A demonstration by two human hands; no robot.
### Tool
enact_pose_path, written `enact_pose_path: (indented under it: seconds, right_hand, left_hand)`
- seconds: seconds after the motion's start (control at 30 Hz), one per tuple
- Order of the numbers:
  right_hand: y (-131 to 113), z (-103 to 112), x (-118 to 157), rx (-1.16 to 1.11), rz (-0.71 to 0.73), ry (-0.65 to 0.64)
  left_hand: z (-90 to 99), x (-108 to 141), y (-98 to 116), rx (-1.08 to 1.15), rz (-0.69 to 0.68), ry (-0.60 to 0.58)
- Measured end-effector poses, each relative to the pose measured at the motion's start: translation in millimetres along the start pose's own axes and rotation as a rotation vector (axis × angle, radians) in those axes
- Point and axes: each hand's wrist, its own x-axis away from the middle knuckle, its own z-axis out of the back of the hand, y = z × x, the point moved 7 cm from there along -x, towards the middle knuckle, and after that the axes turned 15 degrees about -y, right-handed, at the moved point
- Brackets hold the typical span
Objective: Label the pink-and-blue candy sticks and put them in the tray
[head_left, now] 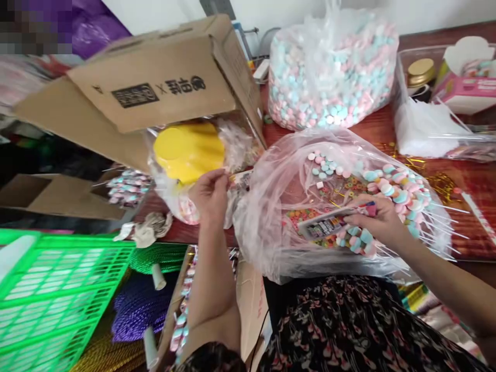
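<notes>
Marshmallow skewers (399, 194) beside tilted cardboard box (147, 88)

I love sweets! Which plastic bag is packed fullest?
The clear bag of loose pink and blue marshmallows at the back. The open bag near the right hand holds sweets on sticks instead.

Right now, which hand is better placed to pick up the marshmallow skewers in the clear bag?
Probably your right hand: it sits right beside the marshmallow skewers, though it is holding a colourful packet. Your left hand is farther off, pinching something small near the yellow container.
</notes>
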Motion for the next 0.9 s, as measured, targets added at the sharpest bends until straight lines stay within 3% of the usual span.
enact_pose_path:
  seconds: [0.03, 0.07, 0.17, 0.23, 0.33, 0.47, 0.53, 0.63, 0.7, 0.77, 0.9]
  right_hand:
    - [4.6, -4.2, 0.6, 0.003, -0.016, -0.005]
    - [9.4, -10.3, 0.0, 0.013, -0.035, -0.018]
    - [21.4, -36.1, -8.2, 0.048, -0.063, -0.078]
    - [27.8, -49.9, -16.2, 0.041, -0.051, -0.061]
    - [39.2, -64.2, -26.6, -0.057, -0.072, -0.05]
    - [36.8, -67.5, -30.0, -0.027, -0.106, -0.179]
    - [23.3, -51.5, -25.5, 0.031, -0.057, -0.191]
    - [-4.9, -2.5, -6.8, 0.137, 0.101, 0.034]
    - [-16.5, 24.8, 12.7, 0.204, 0.16, 0.165]
    - [-17.6, 39.7, 31.9, 0.276, 0.147, 0.229]
    - [-11.2, 39.2, 62.3, 0.506, 0.152, 0.243]
  left_hand:
    - [2.0, 19.4, 25.8, -0.019, -0.054, 0.045]
    - [-4.4, 39.9, 57.0, -0.067, -0.153, 0.016]
    - [-56.9, 108.8, 146.7, -0.197, -0.54, -0.332]
    - [-89.1, 141.5, 169.7, -0.316, -0.577, -0.458]
    - [-117.0, 155.0, 158.6, -0.369, -0.515, -0.461]
    - [-129.9, 139.4, 112.7, -0.297, -0.473, -0.58]
    - [-121.0, 126.0, 89.8, -0.28, -0.382, -0.596]
    - [-101.7, 110.9, 68.5, -0.265, -0.238, -0.516]
    - [-104.4, 110.0, 71.0, -0.278, -0.274, -0.536]
    - [-121.3, 114.2, 81.6, -0.313, -0.372, -0.625]
    - [-151.6, 114.7, 93.6, -0.423, -0.369, -0.658]
